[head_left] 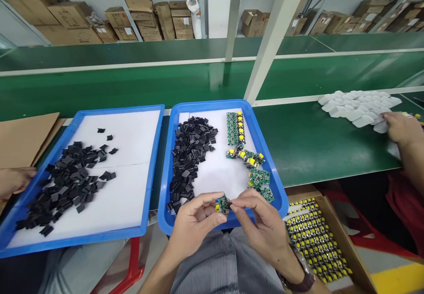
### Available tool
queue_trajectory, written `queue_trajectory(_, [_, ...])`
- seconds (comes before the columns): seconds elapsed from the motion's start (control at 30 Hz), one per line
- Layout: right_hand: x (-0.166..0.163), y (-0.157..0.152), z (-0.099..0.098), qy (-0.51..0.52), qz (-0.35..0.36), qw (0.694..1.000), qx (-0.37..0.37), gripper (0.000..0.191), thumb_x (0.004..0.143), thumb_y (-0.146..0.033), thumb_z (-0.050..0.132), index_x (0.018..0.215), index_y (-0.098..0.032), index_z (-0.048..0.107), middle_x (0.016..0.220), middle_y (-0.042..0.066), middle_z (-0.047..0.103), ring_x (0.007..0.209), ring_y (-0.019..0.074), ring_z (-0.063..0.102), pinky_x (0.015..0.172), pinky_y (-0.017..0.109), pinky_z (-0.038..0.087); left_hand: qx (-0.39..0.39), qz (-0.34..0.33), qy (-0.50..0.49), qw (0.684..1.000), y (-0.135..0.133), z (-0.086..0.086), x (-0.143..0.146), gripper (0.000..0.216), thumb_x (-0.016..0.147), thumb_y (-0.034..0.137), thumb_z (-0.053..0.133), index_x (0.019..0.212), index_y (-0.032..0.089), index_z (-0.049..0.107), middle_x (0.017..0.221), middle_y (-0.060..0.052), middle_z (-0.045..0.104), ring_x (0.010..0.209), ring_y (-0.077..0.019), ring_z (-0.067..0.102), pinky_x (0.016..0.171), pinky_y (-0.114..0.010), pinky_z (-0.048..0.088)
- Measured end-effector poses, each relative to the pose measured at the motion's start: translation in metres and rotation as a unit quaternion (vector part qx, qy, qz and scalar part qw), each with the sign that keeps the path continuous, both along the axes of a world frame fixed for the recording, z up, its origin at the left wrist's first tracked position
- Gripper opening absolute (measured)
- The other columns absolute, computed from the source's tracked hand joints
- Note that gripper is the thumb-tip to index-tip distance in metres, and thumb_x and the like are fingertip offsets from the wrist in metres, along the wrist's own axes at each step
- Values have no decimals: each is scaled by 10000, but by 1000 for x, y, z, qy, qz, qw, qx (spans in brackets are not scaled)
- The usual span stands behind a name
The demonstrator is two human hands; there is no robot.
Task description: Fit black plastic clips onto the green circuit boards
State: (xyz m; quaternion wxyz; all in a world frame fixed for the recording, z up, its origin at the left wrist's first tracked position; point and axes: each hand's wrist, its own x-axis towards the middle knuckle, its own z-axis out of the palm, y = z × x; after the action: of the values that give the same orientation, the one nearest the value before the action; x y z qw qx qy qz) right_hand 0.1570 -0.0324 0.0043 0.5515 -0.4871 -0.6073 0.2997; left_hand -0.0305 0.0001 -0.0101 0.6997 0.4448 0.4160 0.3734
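Over the near edge of a blue tray [164, 188], my left hand [198, 219] pinches a small green circuit board [222, 204] with a yellow part on it. My right hand [261, 223] closes its thumb and finger on a small black piece [229, 205] at the board's right side. Whether that piece is joined to the board I cannot tell. Inside the tray, a heap of small black plastic pieces [192, 148] lies on the left. To the right are a neat row of circuit boards [235, 128] and a loose pile of more boards [260, 177].
Left of me stands another blue tray [154, 152] with black pieces [73, 170]; another person's hand [16, 181] is beside it. At right, a co-worker's hand [402, 128] touches white housings [359, 104]. A carton [344, 241] of boards sits low right. A slanted post [274, 33] rises behind my tray.
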Motion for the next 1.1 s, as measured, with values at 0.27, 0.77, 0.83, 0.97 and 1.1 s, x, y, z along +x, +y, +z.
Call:
queue_trajectory(0.27, [-1, 0, -1, 38, 4, 999, -21, 191, 958, -79, 655, 1037, -230, 742, 843, 28, 687, 742, 164, 666, 641, 282, 554, 90, -47, 34, 994, 3, 7, -4, 437, 838, 200, 858, 1254, 314, 787, 1387, -105, 676, 1158, -262, 710, 896, -311, 640])
queue_trajectory(0.77, [-7, -7, -12, 97, 2, 993, -63, 123, 958, -137, 687, 998, -236, 747, 805, 19, 670, 735, 169, 647, 651, 296, 531, 123, -3, 48, 991, 0, 4, 1, 316, 857, 138, 826, 1138, 280, 812, 1180, -58, 776, 1057, -209, 766, 930, -288, 648])
queue_trajectory(0.83, [-8, -7, -15, 99, -4, 993, -69, 124, 965, -137, 679, 998, -240, 738, 812, 13, 662, 737, 164, 645, 656, 289, 525, 143, -7, 65, 988, 0, 3, 1, 309, 872, 138, 810, 1142, 287, 811, 1192, -61, 772, 1078, -213, 759, 933, -293, 649])
queue_trajectory(0.97, [-12, -9, -21, 105, -16, 990, -89, 115, 986, -147, 655, 991, -251, 705, 830, 2, 637, 748, 157, 634, 671, 282, 517, 167, -18, 88, 982, -1, -1, 0, 310, 900, 141, 780, 1180, 274, 795, 1208, -85, 761, 1115, -243, 749, 963, -360, 650])
queue_trajectory(1.1, [-18, -11, -25, 80, -28, 995, -51, 172, 988, -101, 626, 1025, -258, 688, 830, -4, 614, 763, 156, 611, 680, 280, 499, 175, -21, 84, 981, -2, -3, 0, 340, 909, 126, 768, 1204, 294, 782, 1242, -79, 747, 1129, -245, 745, 979, -369, 643])
